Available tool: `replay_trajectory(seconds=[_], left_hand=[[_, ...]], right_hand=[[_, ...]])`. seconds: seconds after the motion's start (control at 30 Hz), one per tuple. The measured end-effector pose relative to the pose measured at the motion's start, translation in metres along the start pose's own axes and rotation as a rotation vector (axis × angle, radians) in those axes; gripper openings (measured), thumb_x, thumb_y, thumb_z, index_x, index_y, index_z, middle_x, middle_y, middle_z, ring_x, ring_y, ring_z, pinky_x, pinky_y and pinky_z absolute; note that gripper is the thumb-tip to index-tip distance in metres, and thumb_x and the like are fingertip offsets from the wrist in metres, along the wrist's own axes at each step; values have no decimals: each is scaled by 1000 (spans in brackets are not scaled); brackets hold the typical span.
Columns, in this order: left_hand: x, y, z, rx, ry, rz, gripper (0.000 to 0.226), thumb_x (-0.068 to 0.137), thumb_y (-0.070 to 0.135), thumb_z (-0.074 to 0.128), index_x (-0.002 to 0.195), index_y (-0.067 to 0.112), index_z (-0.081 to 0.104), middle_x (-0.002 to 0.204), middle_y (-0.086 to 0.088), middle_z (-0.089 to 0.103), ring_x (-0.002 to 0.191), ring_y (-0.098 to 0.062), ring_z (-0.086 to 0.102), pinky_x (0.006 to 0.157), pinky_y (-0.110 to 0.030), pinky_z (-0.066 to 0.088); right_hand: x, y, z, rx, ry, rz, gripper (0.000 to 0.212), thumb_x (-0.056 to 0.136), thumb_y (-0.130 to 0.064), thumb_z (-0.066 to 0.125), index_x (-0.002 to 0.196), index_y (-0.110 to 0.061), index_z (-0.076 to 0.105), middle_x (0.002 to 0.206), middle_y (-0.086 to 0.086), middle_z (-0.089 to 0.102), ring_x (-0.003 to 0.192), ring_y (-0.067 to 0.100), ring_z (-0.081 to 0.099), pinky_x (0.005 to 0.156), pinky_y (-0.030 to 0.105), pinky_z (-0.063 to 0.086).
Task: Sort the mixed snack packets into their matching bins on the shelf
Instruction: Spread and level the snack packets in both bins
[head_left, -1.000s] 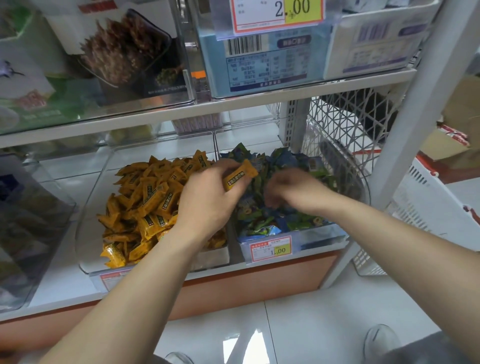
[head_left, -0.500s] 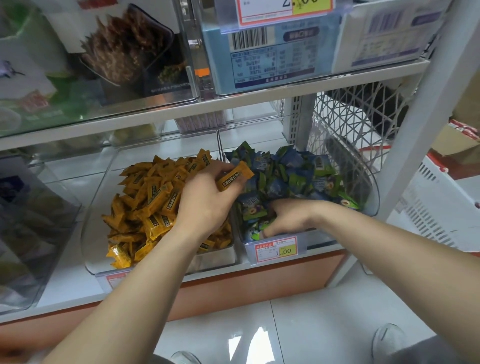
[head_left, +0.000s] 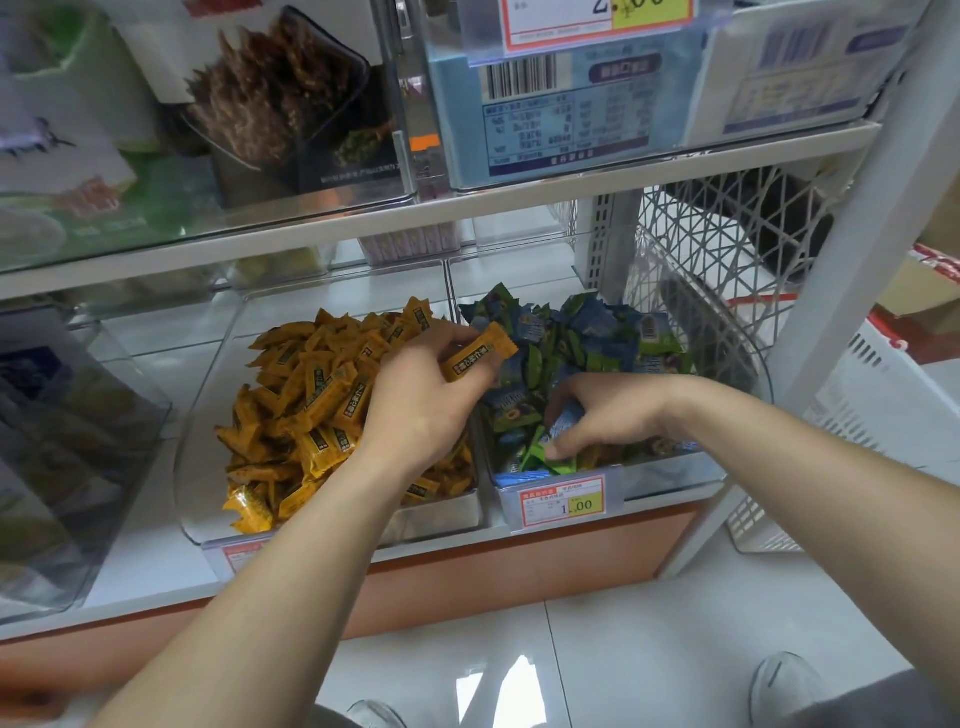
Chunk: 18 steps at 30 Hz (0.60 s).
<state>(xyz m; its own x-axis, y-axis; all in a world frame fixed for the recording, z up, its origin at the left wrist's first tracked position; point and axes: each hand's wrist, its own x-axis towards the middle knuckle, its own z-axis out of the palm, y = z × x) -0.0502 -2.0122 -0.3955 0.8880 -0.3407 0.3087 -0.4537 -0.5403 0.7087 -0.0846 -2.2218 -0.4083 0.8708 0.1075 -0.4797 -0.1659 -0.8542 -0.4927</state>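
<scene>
Two clear bins sit side by side on the low shelf. The left bin (head_left: 197, 499) holds a heap of orange packets (head_left: 306, 410). The right bin (head_left: 670, 475) holds blue and green packets (head_left: 587, 332). My left hand (head_left: 421, 410) hovers over the divide between them and pinches one orange packet (head_left: 480, 358) between thumb and fingers. My right hand (head_left: 597, 415) is down in the front of the right bin, its fingers curled into the blue and green packets; what they grip is hidden.
A price tag (head_left: 563, 503) clips to the right bin's front. A white wire mesh panel (head_left: 727, 260) closes the shelf's right side beside a slanted white post (head_left: 852, 291). The upper shelf (head_left: 467, 208) hangs close above. A white basket (head_left: 883, 410) stands at the right.
My right hand has dropped from the middle of the blue and green pile to the bin's front and dug in. My left hand kept the orange packet and barely moved.
</scene>
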Motion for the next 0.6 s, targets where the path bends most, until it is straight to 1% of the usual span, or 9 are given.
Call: replay_trajectory(seconds=[0.1, 0.2, 0.27, 0.3, 0.37, 0.4, 0.47, 0.53, 0.6], left_hand=[[0, 0, -1, -9, -10, -2, 12, 90, 42, 67, 101, 42, 62, 87, 25, 66, 86, 10, 59, 64, -10, 43], [0, 1, -2, -17, -18, -3, 12, 90, 42, 67, 101, 41, 62, 87, 25, 66, 86, 11, 59, 64, -8, 42], [0, 2, -2, -8, -16, -1, 12, 90, 43, 67, 101, 43, 61, 88, 27, 64, 87, 13, 58, 65, -9, 42], [0, 3, -2, -1, -13, 1, 12, 90, 44, 66, 100, 44, 60, 88, 28, 64, 86, 15, 57, 66, -8, 42], [0, 4, -2, -3, -9, 0, 11, 90, 45, 66, 99, 44, 59, 87, 29, 63, 86, 17, 56, 67, -9, 42], [1, 4, -1, -8, -10, -4, 11, 90, 46, 66, 99, 42, 61, 87, 28, 64, 85, 15, 57, 67, -12, 42], [1, 5, 0, -9, -10, -6, 14, 90, 47, 65, 100, 38, 65, 84, 22, 66, 80, 8, 59, 63, -16, 39], [0, 5, 1, 0, -11, -5, 13, 90, 46, 65, 100, 38, 65, 83, 21, 65, 78, 7, 59, 60, -15, 36], [0, 5, 1, 4, -13, -7, 10, 90, 45, 66, 98, 41, 62, 85, 24, 65, 81, 10, 58, 61, -11, 37]], right_hand=[[-7, 6, -6, 17, -100, -36, 52, 76, -42, 83, 120, -25, 60, 107, -10, 62, 98, 11, 60, 74, 21, 47], [-10, 15, -11, 219, -122, -45, 47, 79, -11, 82, 120, -15, 60, 102, 1, 72, 91, 16, 69, 73, 22, 51], [-13, 18, -16, 414, -32, -91, 41, 80, 8, 74, 115, -8, 60, 95, 8, 77, 83, 17, 73, 70, 25, 55], [-15, 19, -20, 488, 37, -116, 38, 81, 11, 71, 113, -7, 61, 91, 9, 77, 81, 18, 74, 68, 26, 56], [-16, 19, -24, 541, 128, -167, 31, 83, 8, 71, 107, -10, 63, 87, 8, 77, 76, 19, 74, 64, 27, 58], [-16, 18, -23, 474, 150, -177, 26, 83, 1, 72, 103, -14, 66, 86, 6, 77, 75, 18, 73, 65, 28, 58], [-12, 18, -16, 132, 127, -154, 17, 84, -16, 75, 97, -25, 69, 89, -5, 75, 81, 15, 70, 72, 27, 57], [-6, 18, -5, -173, 41, -94, 23, 84, -29, 74, 106, -26, 70, 98, -9, 70, 90, 13, 65, 77, 26, 53], [-1, 19, 0, -258, 24, -48, 34, 84, -32, 74, 116, -23, 69, 99, -9, 67, 91, 14, 62, 73, 24, 50]])
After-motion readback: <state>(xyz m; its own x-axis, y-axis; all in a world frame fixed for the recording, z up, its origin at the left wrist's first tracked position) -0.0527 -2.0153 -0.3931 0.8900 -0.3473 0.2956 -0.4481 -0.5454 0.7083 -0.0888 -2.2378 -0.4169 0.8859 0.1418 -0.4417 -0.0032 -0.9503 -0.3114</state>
